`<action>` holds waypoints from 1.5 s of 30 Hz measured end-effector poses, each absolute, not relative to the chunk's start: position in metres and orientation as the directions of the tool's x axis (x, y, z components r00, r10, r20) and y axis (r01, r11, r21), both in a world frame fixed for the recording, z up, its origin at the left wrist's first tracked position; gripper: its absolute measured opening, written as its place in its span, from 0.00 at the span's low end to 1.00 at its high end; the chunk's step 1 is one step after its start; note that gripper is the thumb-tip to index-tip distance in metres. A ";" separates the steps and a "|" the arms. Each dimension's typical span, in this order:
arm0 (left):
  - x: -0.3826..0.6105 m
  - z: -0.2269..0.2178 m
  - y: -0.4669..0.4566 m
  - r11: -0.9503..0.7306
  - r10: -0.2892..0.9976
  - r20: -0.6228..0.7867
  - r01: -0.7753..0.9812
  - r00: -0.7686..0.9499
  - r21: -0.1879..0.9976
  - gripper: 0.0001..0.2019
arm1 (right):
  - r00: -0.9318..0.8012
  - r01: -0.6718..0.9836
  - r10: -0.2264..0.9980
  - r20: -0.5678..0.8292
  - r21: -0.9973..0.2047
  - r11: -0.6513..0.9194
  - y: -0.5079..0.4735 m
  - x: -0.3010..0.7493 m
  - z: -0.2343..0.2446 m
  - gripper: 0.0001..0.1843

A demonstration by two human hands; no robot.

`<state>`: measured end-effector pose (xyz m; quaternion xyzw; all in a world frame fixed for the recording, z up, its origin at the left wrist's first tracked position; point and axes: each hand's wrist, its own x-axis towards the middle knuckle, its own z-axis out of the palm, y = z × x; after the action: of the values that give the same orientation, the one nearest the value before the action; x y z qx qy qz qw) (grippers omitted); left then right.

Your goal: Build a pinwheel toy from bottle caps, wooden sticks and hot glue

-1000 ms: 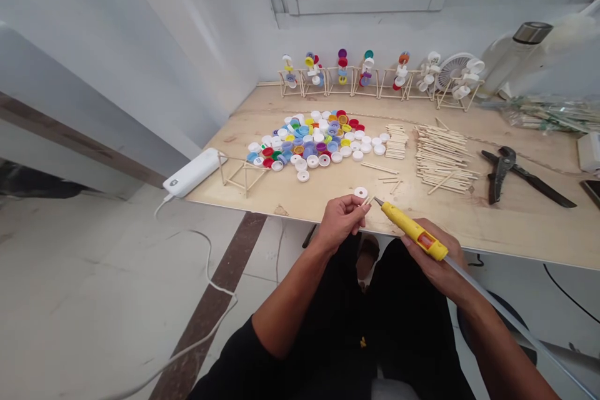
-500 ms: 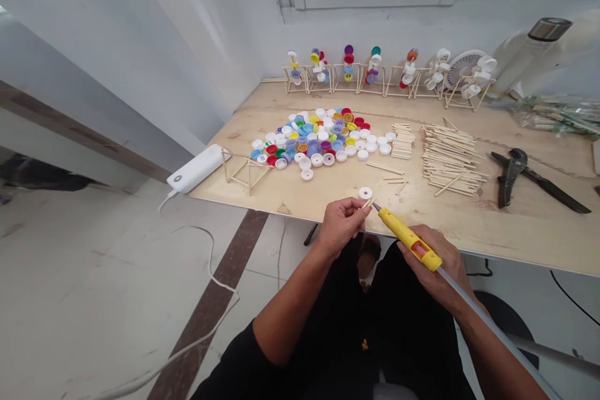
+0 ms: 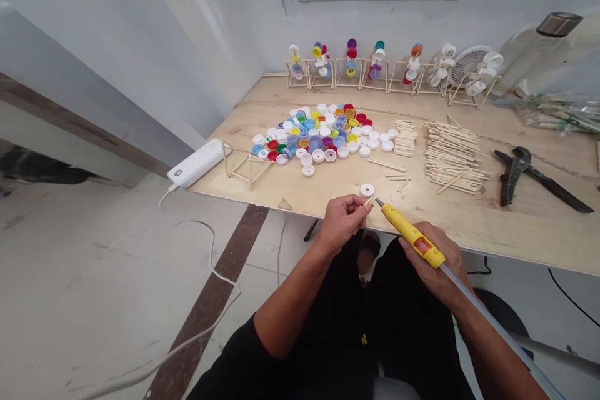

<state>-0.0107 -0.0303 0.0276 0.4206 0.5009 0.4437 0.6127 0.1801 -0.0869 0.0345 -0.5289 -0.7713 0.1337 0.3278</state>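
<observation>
Near the table's front edge my left hand (image 3: 345, 222) pinches short wooden sticks (image 3: 370, 200) between thumb and fingertips. My right hand (image 3: 438, 257) is wrapped round a yellow glue gun (image 3: 409, 232), with a long clear glue stick (image 3: 473, 303) trailing from its back. The gun's nozzle points at the ends of the sticks and seems to touch them. Just beyond my left fingertips lies a white bottle cap (image 3: 367, 190) with a hole in its middle. A heap of coloured bottle caps (image 3: 323, 131) spreads farther back.
Stick piles (image 3: 452, 156) and pliers (image 3: 515, 172) lie to the right. A stick frame (image 3: 246, 165) and a white power bank (image 3: 199, 164) sit left. Several cap wheels on stick stands (image 3: 351, 65) line the wall beside a small fan (image 3: 469, 65).
The camera view has shifted slightly. Both hands keep their grips, and the nozzle stays at the stick ends.
</observation>
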 end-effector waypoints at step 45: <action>-0.012 0.035 -0.030 0.286 0.952 -0.270 -0.113 0.143 0.951 0.13 | -0.215 0.788 0.906 0.366 -0.483 0.382 -0.084 0.182 0.031 0.12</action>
<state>-0.0117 -0.0301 0.0354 0.4208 0.4988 0.4240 0.6280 0.1818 -0.0839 0.0305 -0.5476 -0.7733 0.0964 0.3047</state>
